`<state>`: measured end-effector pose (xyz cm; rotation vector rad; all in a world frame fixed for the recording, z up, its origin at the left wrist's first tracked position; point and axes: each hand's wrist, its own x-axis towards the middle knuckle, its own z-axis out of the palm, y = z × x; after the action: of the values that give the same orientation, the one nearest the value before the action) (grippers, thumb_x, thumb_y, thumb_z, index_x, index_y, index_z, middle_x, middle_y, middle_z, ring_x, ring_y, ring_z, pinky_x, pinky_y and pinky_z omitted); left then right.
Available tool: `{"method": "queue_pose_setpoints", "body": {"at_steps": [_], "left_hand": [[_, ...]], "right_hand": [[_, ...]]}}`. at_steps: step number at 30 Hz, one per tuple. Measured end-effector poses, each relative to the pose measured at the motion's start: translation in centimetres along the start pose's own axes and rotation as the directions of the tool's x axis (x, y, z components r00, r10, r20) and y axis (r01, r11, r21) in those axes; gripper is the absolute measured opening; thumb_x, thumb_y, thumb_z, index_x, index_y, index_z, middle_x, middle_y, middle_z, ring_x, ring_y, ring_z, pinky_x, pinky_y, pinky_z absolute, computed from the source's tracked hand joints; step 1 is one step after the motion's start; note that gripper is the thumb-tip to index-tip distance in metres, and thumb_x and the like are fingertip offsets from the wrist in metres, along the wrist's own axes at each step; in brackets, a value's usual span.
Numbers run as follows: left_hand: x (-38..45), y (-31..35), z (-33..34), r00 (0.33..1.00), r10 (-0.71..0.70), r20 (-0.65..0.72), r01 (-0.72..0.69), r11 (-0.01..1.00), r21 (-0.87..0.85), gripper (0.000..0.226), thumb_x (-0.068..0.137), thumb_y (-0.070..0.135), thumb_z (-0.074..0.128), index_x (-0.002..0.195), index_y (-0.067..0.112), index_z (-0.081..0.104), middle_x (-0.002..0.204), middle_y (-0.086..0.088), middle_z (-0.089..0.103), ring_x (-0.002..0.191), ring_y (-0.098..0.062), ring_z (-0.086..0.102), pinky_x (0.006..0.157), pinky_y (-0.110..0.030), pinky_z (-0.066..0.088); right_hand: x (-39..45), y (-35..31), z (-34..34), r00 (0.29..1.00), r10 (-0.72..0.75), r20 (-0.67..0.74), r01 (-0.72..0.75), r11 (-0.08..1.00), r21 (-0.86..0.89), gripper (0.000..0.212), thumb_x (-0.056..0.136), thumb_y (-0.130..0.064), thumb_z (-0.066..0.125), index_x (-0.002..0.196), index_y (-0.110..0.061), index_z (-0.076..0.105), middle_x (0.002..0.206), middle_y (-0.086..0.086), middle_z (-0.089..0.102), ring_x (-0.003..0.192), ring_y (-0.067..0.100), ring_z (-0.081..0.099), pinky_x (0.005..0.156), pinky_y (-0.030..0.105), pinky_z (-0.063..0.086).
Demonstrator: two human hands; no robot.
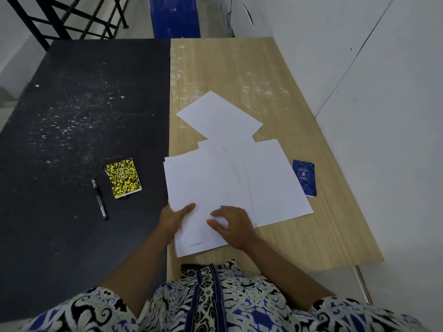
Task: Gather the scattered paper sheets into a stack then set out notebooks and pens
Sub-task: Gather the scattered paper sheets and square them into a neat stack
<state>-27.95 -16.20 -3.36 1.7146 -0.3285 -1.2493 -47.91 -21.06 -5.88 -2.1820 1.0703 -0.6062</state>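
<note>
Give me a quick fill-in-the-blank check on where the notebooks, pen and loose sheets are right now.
1. The yellow notebook lies on the ____ half of the table.
2. The pen lies to the ____ of the yellow notebook.
3. The blue notebook sits at the ____ edge of the paper sheets.
4. Both the left hand and right hand are touching the ____.

Missing words: black; left; right; paper sheets

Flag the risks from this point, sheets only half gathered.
1. The stack overhangs the near-left edge where the left hand pinches it; loose sheets may slide off.
2. The far sheet lies rotated and apart from the hands; dragging it in could leave the stack skewed.
3. The rightmost sheet sits against the blue notepad; sweeping it left under the right hand may shift the notepad.
</note>
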Motion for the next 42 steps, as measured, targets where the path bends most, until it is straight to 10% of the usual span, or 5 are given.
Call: {"method": "queue_pose_setpoints", "body": {"at_steps": [5,15,31,38,42], "left_hand": [[0.0,-0.1,-0.3,1.0,0.003,0.028,-0.003,1.0,-0.002,0.054,0.075,0.01,0.08,0.124,0.007,0.058,0.115,-0.006,0.065,0.098,-0.021,0.064,0.079,-0.032,0.051],[-0.2,-0.2,-0.2,0.999,-0.003,0.047,0.002,1.0,0.001,0.045,0.076,0.007,0.079,0.116,0.01,0.06,0.101,0.002,0.066,0.089,-0.015,0.064,0.069,-0.026,0.05],[0.5,-1.2,0.4,1.0,-0.015,-0.007,0.015,0.999,0.05,0.054,0.073,0.014,0.083,0.121,0.006,0.06,0.114,-0.008,0.067,0.099,-0.026,0.065,0.08,-0.036,0.052],[0.2,-1.1,0.6,1.0,-0.003,0.001,0.003,0.999,0.043,0.047,0.075,0.012,0.081,0.118,0.006,0.061,0.109,-0.007,0.066,0.093,-0.023,0.064,0.077,-0.033,0.05],[0.1,-1.1,0.5,1.0,0.001,0.014,-0.001,1.0,0.03,0.043,0.076,0.011,0.08,0.115,0.008,0.062,0.105,-0.004,0.066,0.088,-0.018,0.064,0.07,-0.028,0.05]], "right_hand": [[1.2,1.3,-2.4,0.914,0.276,-0.298,-0.302,0.952,-0.043,0.027,0.089,-0.035,0.062,0.106,-0.015,0.066,0.107,0.004,0.066,0.099,0.023,0.059,0.082,0.043,0.051],[-0.4,6.6,-8.1,0.498,0.788,-0.361,-0.865,0.48,-0.145,0.116,0.069,-0.074,0.064,0.151,-0.012,0.011,0.158,0.021,0.011,0.146,0.037,0.01,0.114,0.054,0.017],[1.7,3.4,-9.7,0.484,0.768,-0.419,-0.503,0.636,0.585,0.061,0.085,-0.01,0.069,0.138,-0.013,0.04,0.116,0.01,0.059,0.093,0.019,0.059,0.078,0.028,0.048],[3.0,1.6,-9.5,-0.042,0.997,-0.07,-0.065,0.068,0.996,0.086,0.074,-0.057,0.072,0.139,-0.015,0.034,0.114,0.001,0.055,0.095,0.02,0.057,0.078,0.033,0.047],[2.0,1.4,-7.5,-0.069,0.994,-0.082,-0.191,0.068,0.979,0.072,0.075,-0.055,0.074,0.124,-0.01,0.045,0.106,0.004,0.057,0.088,0.021,0.058,0.076,0.035,0.05]]}}
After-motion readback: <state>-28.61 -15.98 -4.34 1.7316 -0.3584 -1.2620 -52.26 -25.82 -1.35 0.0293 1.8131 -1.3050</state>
